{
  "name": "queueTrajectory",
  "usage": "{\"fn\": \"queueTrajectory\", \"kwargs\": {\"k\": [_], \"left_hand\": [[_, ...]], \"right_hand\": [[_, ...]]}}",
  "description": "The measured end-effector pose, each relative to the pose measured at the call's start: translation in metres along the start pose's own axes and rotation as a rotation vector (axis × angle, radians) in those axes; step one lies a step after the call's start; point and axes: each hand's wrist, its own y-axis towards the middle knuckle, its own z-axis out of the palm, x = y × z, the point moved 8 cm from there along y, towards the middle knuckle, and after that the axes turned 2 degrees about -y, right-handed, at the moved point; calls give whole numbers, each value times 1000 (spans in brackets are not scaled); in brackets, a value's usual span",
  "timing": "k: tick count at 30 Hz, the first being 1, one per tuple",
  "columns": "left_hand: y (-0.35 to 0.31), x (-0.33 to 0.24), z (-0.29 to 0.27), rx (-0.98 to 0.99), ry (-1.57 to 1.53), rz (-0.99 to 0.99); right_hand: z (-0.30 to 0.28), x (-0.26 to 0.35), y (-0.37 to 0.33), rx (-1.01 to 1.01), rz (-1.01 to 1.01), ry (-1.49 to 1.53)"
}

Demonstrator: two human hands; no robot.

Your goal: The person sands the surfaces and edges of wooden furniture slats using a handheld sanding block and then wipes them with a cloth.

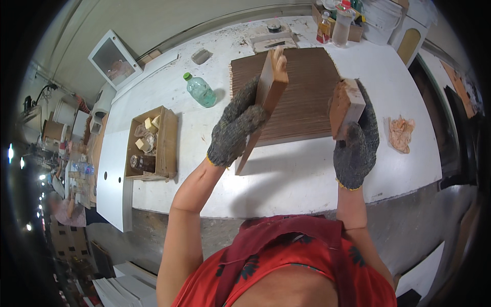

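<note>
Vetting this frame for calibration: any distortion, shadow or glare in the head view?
Head view throughout: strong fisheye, corners black, white table bowed at its front edge; soft shadow on it between left hand and right hand; lamps glaring at far left, background there indistinct.

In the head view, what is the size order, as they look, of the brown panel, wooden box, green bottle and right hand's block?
1. Brown panel
2. Wooden box
3. Block
4. Green bottle
</note>
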Motion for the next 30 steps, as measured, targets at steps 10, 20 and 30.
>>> {"fn": "queueTrajectory", "kwargs": {"k": [10,20,30], "left_hand": [[-6,-23,-18,-149,580,589],[-8,-8,-116,-344,192,393],[-20,-29,-188,-470,-278,406]], "right_hand": [[105,52,42,217,-712,-604],[172,-26,-2,452,-742,-567],[130,-188,-175,1025,-281,-619]]}}
